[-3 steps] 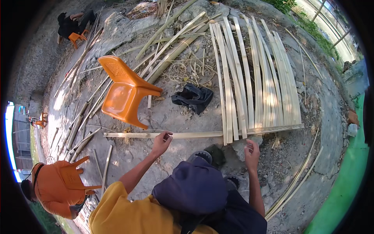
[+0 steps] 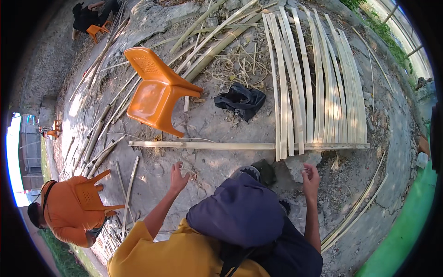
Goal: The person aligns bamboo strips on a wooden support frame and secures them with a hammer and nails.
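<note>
A long pale bamboo strip (image 2: 203, 146) lies crosswise on the ground in front of me. Its right part passes under a row of split bamboo slats (image 2: 318, 83) laid side by side, pointing away from me. My left hand (image 2: 178, 178) hovers on the near side of the crosswise strip, apart from it, fingers spread and holding nothing. Below the near ends of the slats is my right hand (image 2: 311, 180), close to a grey stone block (image 2: 297, 161). Its fingers are loosely bent, with nothing visible in them.
An orange plastic chair (image 2: 154, 92) stands front left, beside a black plastic bag (image 2: 240, 101). Bamboo poles (image 2: 221, 46) lie behind them. Loose strips (image 2: 355, 207) rest at right. A person in orange (image 2: 69, 212) sits at left; another in black (image 2: 87, 18) is far left.
My left hand has drawn back from the crosswise strip toward me and left, and its fingers have spread. The view has shifted slightly; the slats lie as before.
</note>
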`<state>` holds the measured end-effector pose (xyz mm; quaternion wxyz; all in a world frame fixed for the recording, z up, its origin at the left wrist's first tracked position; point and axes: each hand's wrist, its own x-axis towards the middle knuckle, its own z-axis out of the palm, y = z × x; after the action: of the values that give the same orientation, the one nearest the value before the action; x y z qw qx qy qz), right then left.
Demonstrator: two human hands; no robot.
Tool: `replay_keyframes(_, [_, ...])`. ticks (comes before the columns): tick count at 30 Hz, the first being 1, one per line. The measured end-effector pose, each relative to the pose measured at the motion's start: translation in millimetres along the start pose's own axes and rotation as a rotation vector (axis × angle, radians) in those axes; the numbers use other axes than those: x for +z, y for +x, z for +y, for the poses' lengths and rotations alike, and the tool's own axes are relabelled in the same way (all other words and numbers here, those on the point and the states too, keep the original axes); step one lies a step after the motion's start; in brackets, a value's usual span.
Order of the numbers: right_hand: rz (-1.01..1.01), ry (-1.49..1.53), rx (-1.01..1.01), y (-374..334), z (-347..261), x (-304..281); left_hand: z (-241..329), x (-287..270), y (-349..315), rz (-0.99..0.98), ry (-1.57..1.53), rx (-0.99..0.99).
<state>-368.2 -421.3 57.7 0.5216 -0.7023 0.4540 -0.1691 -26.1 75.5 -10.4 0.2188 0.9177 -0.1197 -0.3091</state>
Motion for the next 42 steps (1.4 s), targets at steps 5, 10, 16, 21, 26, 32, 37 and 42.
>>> replay_keyframes(5, [-0.118,-0.094,0.075,-26.7,4.0,-22.2,-170.5,24.6,-157.0,-0.412,0.773,-0.653])
replay_keyframes(10, [-0.154,-0.205,0.058,-39.0,-12.3,-31.6,-215.6,46.7,-231.8,-0.46,0.379,-0.844])
replay_keyframes(16, [-0.208,-0.294,-0.002,-46.8,-19.8,-36.1,-245.5,-0.4,-205.7,0.207,0.236,-0.72])
replay_keyframes(21, [-0.225,-0.49,-0.054,-54.6,-23.8,-61.4,-278.6,-90.3,-105.8,0.497,0.291,-0.574])
replay_keyframes(26, [-0.253,-0.918,-0.206,-85.3,-29.1,-124.0,-293.1,-110.7,13.8,0.33,0.148,-0.312])
replay_keyframes(32, [-0.285,-0.954,0.077,-120.5,-12.9,-167.1,-348.5,-151.9,62.2,0.266,0.333,-0.432])
replay_keyframes(37, [-0.238,-0.9,0.154,-117.7,-25.7,-160.5,-326.4,-169.0,48.5,0.295,0.432,-0.218])
replay_keyframes(42, [-0.272,-0.952,0.09,-103.6,-72.0,-131.2,-157.7,-121.8,1.2,0.098,0.36,0.056])
